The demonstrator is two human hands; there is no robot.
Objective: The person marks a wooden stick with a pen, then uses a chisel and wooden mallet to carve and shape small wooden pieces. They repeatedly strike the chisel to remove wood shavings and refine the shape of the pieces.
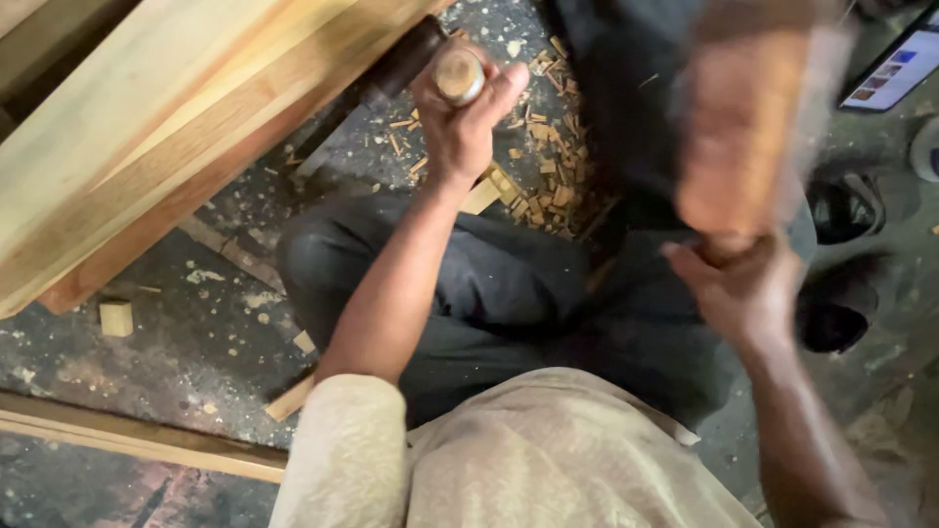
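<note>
Gripping a chisel (pixel 452 73) against the plank (pixel 166 127), left hand (pixel 460 127) clenched; right hand (pixel 743 288) clamps the mallet (pixel 748 127).

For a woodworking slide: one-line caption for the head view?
Left hand grips a round wooden-handled chisel at pale timber beams; right hand holds a blurred wooden mallet.

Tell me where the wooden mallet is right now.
In the head view the wooden mallet is raised at upper right, blurred, gripped by the right hand, above the dark trousers and right of the wood chips.
</note>
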